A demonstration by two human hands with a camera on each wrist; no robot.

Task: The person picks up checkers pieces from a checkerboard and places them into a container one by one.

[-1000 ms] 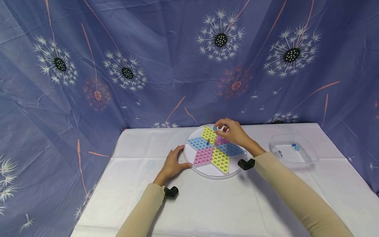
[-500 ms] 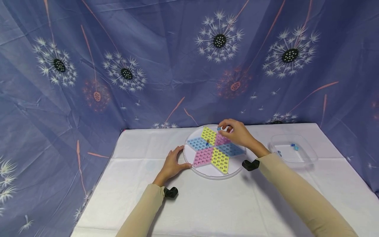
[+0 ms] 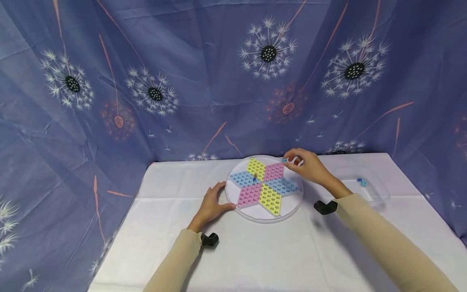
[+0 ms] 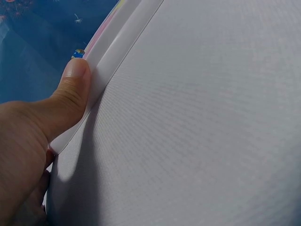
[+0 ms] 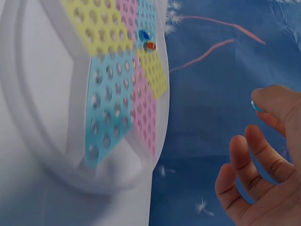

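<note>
One teal marble is held up in the air, and everything turns on it! It is pinched between thumb and forefinger of the right hand, just beside the outer tip of the far pink section of the round star board. Seen from the right wrist, only a sliver of the marble is left uncovered, while the other three fingers are loosely bent and nothing is held in them.

Over on the near left, the rim is touched by the left hand, thumb and fingers spread against the edge, nothing clenched. Near the star's centre, a blue marble and an orange marble are seated close together. Off to the right, loose marbles are held by the clear tub on the white-covered worktop.

The step in hand is judged to be the carrying of that single marble, probably between board and tub. A firm pinch is called for next: if the tub is meant, a low release over it; if one of the holes, careful lining up.
</note>
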